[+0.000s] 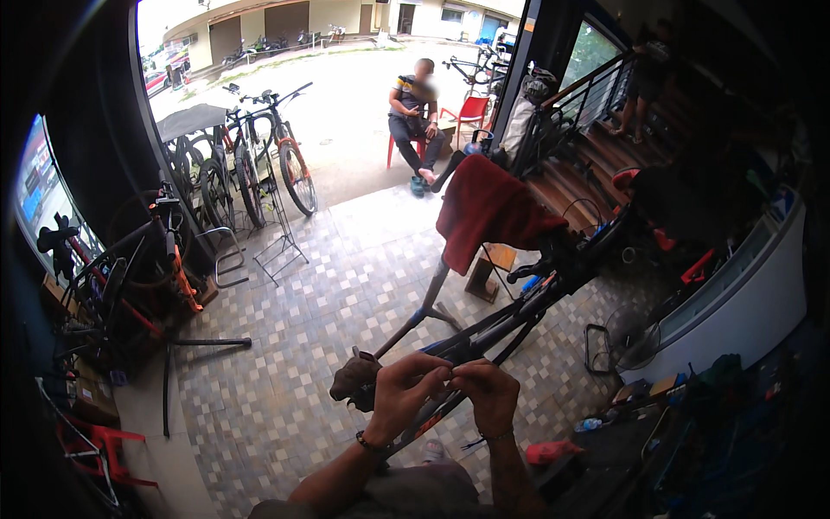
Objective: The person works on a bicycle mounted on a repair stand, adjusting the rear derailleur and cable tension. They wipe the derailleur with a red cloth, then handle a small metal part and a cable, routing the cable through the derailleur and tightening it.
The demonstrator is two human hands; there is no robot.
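Tiled floor (251, 372) spreads through the workshop in the head view, with a dark bike frame (510, 322) slanting beneath both hands. Left hand (405, 394) and right hand (488, 394) meet, each grip pressed together; whether something tiny sits between, I cannot tell. No wheels show on the frame, so work seems unfinished.

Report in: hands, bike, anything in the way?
Left hand, right hand: pinched, close together over bike frame. Anything between: too small to tell. Red cloth draped beyond, clear of both.
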